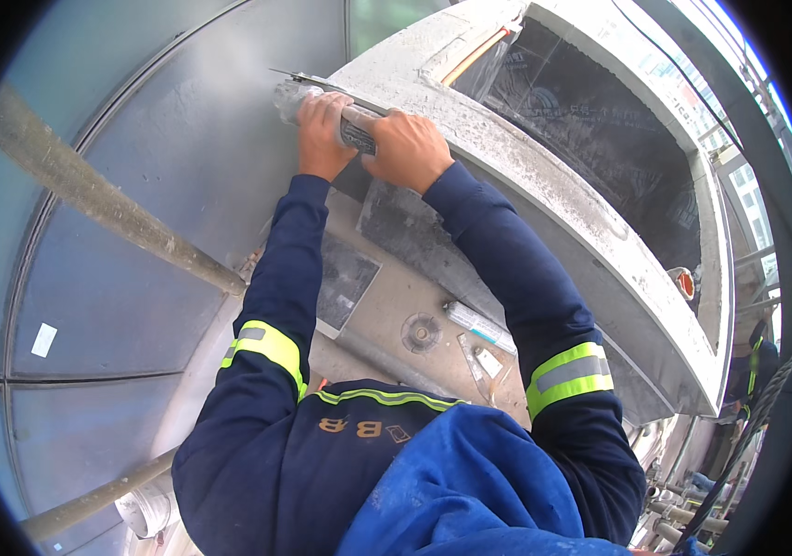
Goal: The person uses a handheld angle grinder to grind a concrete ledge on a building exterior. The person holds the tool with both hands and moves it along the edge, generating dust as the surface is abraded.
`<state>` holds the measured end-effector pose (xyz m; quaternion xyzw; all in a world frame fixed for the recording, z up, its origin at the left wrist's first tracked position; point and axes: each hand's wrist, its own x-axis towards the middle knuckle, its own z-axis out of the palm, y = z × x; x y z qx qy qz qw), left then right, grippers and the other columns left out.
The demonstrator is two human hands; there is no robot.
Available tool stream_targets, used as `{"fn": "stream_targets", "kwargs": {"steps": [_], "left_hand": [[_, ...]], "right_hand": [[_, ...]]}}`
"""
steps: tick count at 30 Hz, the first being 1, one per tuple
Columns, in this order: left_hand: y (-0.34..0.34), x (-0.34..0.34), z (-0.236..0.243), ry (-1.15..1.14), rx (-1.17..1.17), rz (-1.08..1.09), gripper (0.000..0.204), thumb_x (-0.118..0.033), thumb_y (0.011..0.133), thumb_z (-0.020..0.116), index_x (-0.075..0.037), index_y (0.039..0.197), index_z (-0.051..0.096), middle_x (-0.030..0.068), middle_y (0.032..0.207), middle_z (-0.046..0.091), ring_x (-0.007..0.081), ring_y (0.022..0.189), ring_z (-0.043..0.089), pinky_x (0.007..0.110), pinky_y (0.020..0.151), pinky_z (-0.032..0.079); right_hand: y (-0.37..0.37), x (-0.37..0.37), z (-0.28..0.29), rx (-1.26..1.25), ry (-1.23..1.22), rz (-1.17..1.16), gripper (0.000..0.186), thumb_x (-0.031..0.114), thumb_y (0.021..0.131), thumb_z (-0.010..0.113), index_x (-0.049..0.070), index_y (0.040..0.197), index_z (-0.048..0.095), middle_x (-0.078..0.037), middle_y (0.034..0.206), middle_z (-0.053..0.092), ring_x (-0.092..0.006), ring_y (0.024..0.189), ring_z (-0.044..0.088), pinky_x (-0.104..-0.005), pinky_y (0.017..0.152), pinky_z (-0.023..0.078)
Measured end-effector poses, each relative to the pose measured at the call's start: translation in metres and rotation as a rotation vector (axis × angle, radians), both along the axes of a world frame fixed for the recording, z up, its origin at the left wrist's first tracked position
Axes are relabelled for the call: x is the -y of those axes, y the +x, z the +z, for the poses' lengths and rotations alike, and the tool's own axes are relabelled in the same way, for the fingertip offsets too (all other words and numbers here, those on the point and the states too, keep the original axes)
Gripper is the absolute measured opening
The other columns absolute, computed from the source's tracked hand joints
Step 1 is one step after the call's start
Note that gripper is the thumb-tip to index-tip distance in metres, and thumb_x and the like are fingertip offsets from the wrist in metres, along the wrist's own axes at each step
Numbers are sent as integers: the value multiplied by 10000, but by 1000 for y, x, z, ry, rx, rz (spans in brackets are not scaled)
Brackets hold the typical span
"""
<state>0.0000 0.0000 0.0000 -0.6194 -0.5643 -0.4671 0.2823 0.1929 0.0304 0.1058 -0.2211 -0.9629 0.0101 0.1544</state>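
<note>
Left hand (323,134): curled nearly closed over the left part of the dark grey piece, fingers bent across it.
Right hand (411,148): closed around the right end of the same piece, thumb and forefinger toward the left hand.
Dark grey piece (357,137): gripped by the 2 hands at the far left end of the pale ledge; its exact kind is hard to tell.
Clear plastic (288,104): crumpled, just left of the left fingers.
Thin strip (286,74): narrow and dark, pointing left past the far side of the left hand.
Sleeves (516,259): dark blue, each with a yellow-green and grey band.
Pale ledge (590,213): curves from far left to near right, framing an opening.
Dark sheeting (590,130): fills most of that opening.
Floor (396,278): between and below the arms, bearing a grey board (348,283) at left, a round disc (422,332) mid-way and a white tube (481,328) at right.
Glass panels (108,296): along the left, crossed by a stained pole (118,199).
White bucket (143,511): near left.
</note>
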Motion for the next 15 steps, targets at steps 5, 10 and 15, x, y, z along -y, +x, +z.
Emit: {"fn": "stream_targets", "kwargs": {"steps": [5,10,15], "left_hand": [[34,8,5,10,4,-10,804,-69,541,899,-106,1290,610,102,1307,649,320,1337,574,575,1243,335],[60,13,5,23,14,-18,841,-74,516,922,-102,1295,607,101,1310,647,320,1339,572,576,1247,328],[68,16,8,28,14,-24,869,-71,495,937,-98,1298,605,106,1312,645,330,1338,570,579,1241,332]], "right_hand": [[31,3,-6,-61,21,14,743,228,775,782,171,1498,620,-213,837,744,-367,844,740,-479,802,604],[57,10,-3,-47,34,0,762,235,783,792,196,1519,601,-201,833,736,-368,829,733,-480,791,600],[65,14,-2,-82,48,4,756,236,792,796,204,1521,597,-188,836,731,-367,818,734,-475,784,602]]}}
